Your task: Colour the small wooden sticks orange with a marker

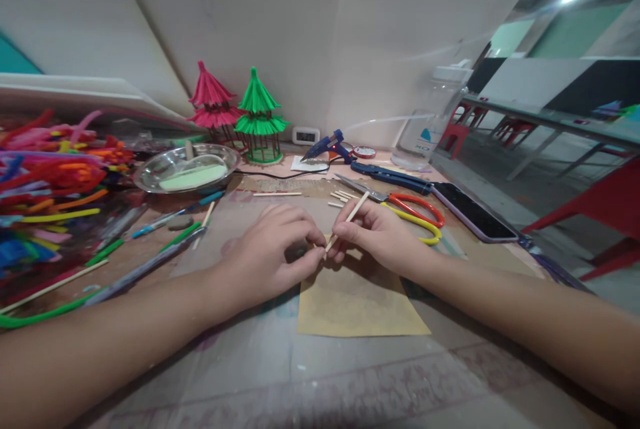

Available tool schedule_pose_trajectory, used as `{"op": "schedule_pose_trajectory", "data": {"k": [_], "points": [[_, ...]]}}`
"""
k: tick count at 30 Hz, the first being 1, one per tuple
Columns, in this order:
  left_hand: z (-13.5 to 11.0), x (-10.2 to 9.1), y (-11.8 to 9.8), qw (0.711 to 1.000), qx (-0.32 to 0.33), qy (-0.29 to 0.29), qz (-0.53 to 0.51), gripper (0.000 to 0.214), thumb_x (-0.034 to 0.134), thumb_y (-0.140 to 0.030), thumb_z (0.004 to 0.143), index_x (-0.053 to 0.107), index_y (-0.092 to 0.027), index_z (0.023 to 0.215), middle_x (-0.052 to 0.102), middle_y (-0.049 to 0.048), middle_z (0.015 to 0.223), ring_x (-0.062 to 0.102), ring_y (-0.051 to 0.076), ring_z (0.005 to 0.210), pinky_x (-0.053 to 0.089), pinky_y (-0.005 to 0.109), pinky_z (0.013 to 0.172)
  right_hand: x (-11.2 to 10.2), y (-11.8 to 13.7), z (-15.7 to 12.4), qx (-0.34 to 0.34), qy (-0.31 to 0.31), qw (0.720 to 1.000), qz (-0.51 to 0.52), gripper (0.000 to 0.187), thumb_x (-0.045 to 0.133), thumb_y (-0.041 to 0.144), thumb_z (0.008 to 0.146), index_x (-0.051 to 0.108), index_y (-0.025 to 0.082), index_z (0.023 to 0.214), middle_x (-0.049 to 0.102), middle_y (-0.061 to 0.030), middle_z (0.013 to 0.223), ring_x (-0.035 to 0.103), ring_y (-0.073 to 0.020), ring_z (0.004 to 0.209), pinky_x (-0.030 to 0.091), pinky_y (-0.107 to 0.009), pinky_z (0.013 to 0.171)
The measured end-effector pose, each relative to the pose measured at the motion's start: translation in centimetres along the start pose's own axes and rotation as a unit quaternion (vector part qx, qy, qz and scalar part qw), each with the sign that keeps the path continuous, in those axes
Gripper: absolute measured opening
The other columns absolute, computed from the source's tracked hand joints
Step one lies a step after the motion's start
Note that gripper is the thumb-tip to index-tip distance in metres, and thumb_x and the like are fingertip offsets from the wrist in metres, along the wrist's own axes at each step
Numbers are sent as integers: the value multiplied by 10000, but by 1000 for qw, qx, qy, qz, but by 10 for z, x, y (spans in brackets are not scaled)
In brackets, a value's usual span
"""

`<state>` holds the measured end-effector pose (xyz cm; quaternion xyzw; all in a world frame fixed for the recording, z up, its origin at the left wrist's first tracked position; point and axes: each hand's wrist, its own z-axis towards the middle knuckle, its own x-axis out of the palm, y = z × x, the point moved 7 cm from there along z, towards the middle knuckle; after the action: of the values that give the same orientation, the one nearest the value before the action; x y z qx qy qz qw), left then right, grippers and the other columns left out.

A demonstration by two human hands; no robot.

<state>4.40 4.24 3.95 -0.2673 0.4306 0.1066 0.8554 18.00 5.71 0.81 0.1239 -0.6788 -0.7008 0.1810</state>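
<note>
Between the thumb and fingers of my right hand (367, 229) is a thin wooden stick (358, 206), slanting up to the right. My left hand (283, 246) is closed in a pinch at the stick's lower end; whether it grips the stick itself or another small piece there I cannot make out. Both hands meet over the top part of a tan square sheet (360, 309), whose upper edge they partly hide. Just beyond my right hand lie a few short wooden sticks (345, 195) and scissors (415, 209) with a red and a yellow handle.
Left are bundled coloured pipe cleaners (55, 182) and a metal dish (150, 172). Pink (213, 96) and green (260, 112) pagoda models, a blue glue gun (327, 146), and a plastic bottle (417, 139) stand behind. A phone (475, 212) and blue cutter (393, 177) lie right.
</note>
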Motion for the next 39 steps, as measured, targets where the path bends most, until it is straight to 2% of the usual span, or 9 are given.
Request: {"op": "schedule_pose_trajectory", "data": {"k": [6,10,16,26,35,39], "points": [[1,0,-1,1000,7,2,3,90,588,-196,901,647,-195,832,657,-8,853,587,170,862,394,321,834,4,0,-3,-6,-3,1000,-29,417,816,522,756,568,187,777,742,-11,659,720,-140,594,590,-259,594],[0,1,-1,1000,2,8,3,91,544,-170,872,608,-185,809,625,6,839,570,178,845,404,326,814,7,-2,-5,-4,4,1000,-11,425,801,542,767,568,188,803,736,-8,660,715,-135,605,596,-267,620],[-1,3,1,1000,-6,17,1,114,510,-141,850,615,-181,863,620,26,878,570,194,883,413,358,845,6,0,-5,-15,4,1000,-9,415,778,537,800,550,190,822,731,-12,663,716,-142,610,598,-282,622],[-1,4,0,1000,-4,21,-4,95,568,-201,903,655,-197,866,653,5,876,595,183,887,405,342,849,4,0,-5,-15,-5,999,-31,405,781,519,797,544,192,818,732,-10,656,707,-140,587,583,-272,598],[1,5,3,1000,-1,31,1,158,521,-216,956,662,-198,888,657,11,903,596,187,908,391,346,861,4,-3,-5,-13,-1,1000,-28,314,733,447,860,541,200,848,729,-3,664,708,-138,603,587,-282,621],[1,5,1,999,-7,44,-11,231,506,-296,1005,688,-208,893,639,5,872,590,185,884,375,356,853,5,-1,-5,-27,-2,999,-41,319,748,448,847,554,195,827,709,8,656,693,-125,602,578,-266,615]]}}
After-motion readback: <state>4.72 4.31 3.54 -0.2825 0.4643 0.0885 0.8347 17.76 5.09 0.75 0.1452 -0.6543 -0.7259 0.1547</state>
